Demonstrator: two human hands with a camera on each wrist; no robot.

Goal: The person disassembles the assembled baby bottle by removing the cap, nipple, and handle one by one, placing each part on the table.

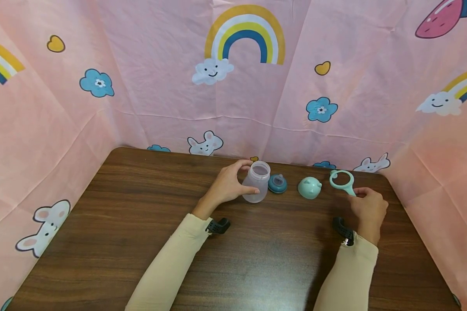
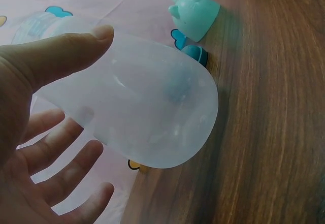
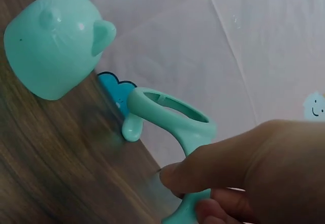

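My left hand [image 1: 230,183] has its thumb on the near side of a frosted baby bottle [image 1: 257,183] and its fingers round the other side. The bottle has no cap and its threaded mouth faces up. In the left wrist view its rounded bottom [image 2: 172,117] shows close to the tabletop. My right hand [image 1: 369,209] pinches one handle of a mint-green bottle handle ring [image 1: 343,186] between thumb and fingers. The ring is tilted, its other handle [image 3: 132,128] pointing down toward the table. Part of the pinched handle is hidden by the fingers.
Between the hands, a blue collar with a clear nipple [image 1: 277,183] sits just right of the bottle. Farther right stands a mint-green domed cap [image 1: 309,188] with small ears. A pink printed cloth [image 1: 257,103] rises behind the brown wooden table [image 1: 272,259].
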